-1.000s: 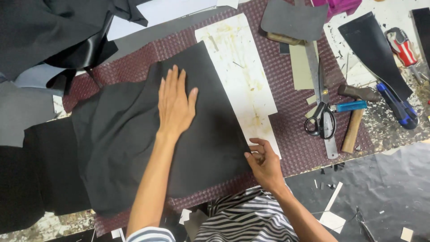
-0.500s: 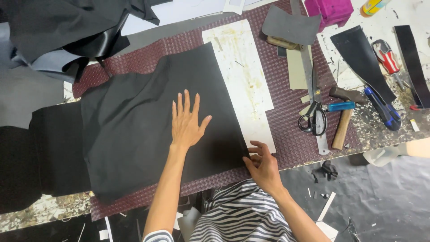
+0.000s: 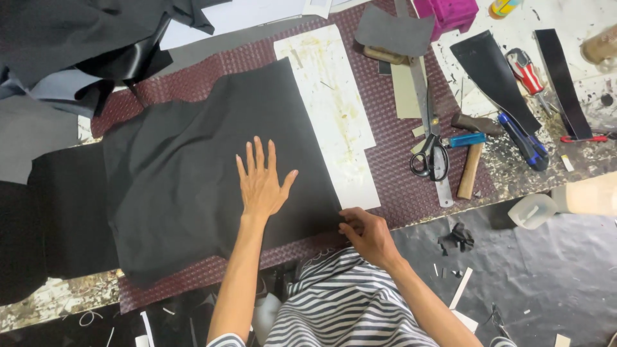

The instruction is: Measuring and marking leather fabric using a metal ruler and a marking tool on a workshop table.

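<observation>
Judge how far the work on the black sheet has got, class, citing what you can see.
Done: the black sheet lies spread over the maroon mat, beside the white card. In hand: the left hand presses flat on the sheet while the right hand pinches its near corner. Left: the scissors and hammer lie untouched, and no cut shows.

left hand (image 3: 262, 183) flat on black sheet (image 3: 193, 167), right hand (image 3: 366, 234) pinching corner

Leather workshop (scissors (image 3: 430, 157), hammer (image 3: 469, 168))
</observation>
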